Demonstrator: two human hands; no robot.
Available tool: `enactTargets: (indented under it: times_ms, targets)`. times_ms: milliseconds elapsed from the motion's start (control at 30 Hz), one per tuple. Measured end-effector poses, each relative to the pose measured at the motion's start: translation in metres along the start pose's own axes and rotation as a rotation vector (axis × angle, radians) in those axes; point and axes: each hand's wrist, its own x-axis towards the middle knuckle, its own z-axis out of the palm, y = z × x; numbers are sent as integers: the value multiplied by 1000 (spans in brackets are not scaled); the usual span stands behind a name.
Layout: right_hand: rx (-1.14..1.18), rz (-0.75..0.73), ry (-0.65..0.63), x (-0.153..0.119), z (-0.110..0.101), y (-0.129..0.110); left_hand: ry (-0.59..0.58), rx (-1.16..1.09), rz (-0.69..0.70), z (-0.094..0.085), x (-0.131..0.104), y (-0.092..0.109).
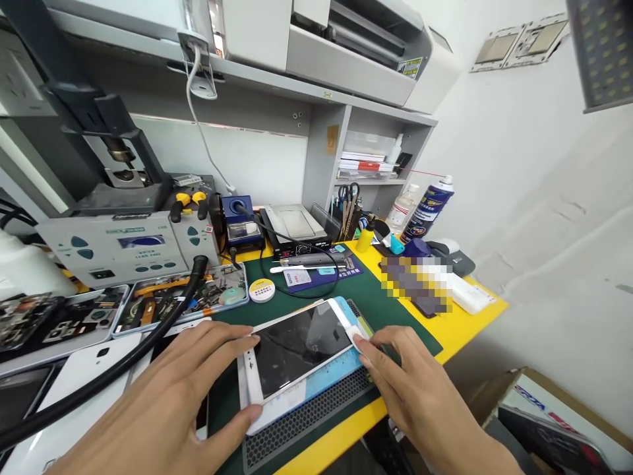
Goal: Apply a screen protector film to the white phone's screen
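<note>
A white-framed smartphone (301, 349) with a dark, smudged screen lies face up on a light-blue and white flat pad (326, 379). Under the pad is a grey honeycomb-patterned mat (306, 422). My left hand (182, 389) spans the phone's left end, fingertips at the far edge and thumb at the near corner, steadying it. At the right end, my right hand (410, 376) is closed in a pinch on a small white piece (353, 335) against the phone's white border. The exact kind of that piece is unclear, partly hidden by the fingers.
A black hose (148, 336) crosses the left side over other phones. Behind stand a parts tray (182, 300), a round tin (262, 290), a rework station (138, 244) and a heating plate (297, 227). At right are a spray can (428, 208) and a box (558, 415).
</note>
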Motion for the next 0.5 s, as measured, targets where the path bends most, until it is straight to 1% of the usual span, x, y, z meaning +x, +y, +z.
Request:
enactTargets:
  times_ms: [67,100,300,500]
  targets:
    - [-1,-8,-11,2,-2,-3,-89,66,21,2,-2,-2]
    - [-6,-14,-16,3,-2,-4,-109,89,26,2,-3,-3]
    - [-49,-48,-28,5,2,-14,-83,83,22,2,-4,-2]
    - [-61,-152,-10,8,9,-28,-73,82,28,0,-3,-3]
